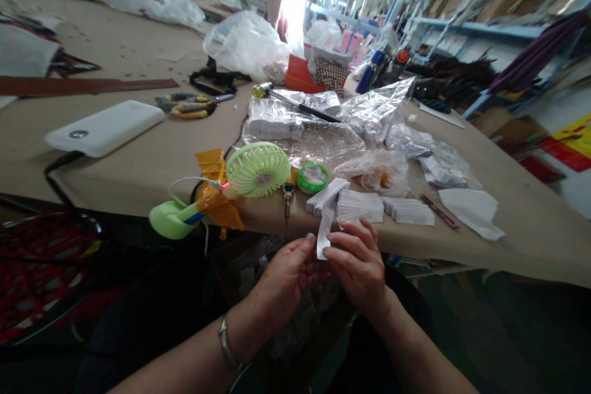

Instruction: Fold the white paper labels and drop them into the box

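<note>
Just off the table's front edge, a narrow white strip point(324, 237) hangs upright between my two hands. My right hand point(357, 258) pinches its lower right side with thumb and fingertips. My left hand point(290, 271) is curled beside the strip's left edge, thumb up; whether its fingers grip the strip is hidden. Right behind lie a fanned stack of white strips point(327, 196), a pile of printed white labels point(360, 205) and another label pile point(409, 211). A green round tin point(313, 178) and a soldering-iron-like tool with a metal tip point(287, 200) sit nearby.
A green fan point(258, 170) is taped at the table edge. Left are a white power bank point(105, 128) and pliers point(191, 104). A hammer point(300, 104) lies on plastic-wrapped bundles. Tweezers point(439, 212) and a white paper piece point(473, 210) are at right.
</note>
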Available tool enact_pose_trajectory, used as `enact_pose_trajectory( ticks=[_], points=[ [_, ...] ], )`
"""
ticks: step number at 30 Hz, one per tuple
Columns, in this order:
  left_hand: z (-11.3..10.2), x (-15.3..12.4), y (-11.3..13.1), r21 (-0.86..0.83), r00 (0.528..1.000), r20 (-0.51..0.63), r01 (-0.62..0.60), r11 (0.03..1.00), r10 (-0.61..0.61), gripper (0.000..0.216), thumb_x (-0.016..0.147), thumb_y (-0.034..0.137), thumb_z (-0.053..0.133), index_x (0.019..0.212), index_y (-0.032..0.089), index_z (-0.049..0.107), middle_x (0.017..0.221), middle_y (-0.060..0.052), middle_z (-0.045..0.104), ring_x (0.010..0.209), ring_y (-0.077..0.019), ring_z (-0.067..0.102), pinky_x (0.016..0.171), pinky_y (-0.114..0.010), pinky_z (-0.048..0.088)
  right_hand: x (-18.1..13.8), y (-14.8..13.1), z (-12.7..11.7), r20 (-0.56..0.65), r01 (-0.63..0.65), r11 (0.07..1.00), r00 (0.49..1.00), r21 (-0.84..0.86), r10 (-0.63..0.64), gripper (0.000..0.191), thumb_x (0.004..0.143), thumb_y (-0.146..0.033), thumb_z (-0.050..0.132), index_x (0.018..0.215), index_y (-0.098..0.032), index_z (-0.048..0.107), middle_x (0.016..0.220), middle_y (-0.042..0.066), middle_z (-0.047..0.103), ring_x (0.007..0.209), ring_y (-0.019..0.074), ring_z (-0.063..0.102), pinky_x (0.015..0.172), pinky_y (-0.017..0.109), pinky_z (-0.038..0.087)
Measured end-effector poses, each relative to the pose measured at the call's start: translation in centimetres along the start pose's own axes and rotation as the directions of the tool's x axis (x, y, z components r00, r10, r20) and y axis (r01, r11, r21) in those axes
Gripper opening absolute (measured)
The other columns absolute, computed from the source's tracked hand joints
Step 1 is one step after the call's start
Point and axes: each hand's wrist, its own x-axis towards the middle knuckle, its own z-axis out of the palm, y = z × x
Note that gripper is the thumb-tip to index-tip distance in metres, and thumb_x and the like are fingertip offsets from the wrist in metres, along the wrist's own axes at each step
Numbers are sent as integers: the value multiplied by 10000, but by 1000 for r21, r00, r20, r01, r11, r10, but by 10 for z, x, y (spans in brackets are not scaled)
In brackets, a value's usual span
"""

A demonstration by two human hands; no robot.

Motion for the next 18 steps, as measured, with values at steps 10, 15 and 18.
enact_pose_trajectory(
  ticks=[10,15,18],
  points=[
    [12,10,-2,81,981,-173,105,991,-90,125,834,183,567,895,79,598,667,-68,640,551,-129,595,547,-229,498,-6,22,-18,82,-74,973,992,-218,94,294,859,-177,572,1152,-164,581,1037,95,639,1064,248,527,935,459,457],
    [9,10,-6,165,969,-228,137,977,-98,176,847,202,555,981,88,570,656,-58,641,551,-129,596,518,-217,492,-6,42,-13,90,-78,926,989,-369,120,165,859,-158,576,1009,-154,643,982,73,655,990,231,549,890,399,462],
    [11,10,-4,170,968,-223,153,974,-113,177,841,221,564,944,78,585,681,-73,647,562,-136,602,521,-227,503,-9,47,-12,37,-96,948,993,-303,112,111,856,-135,577,929,-171,652,933,48,671,958,199,571,875,366,468]
  ],
)
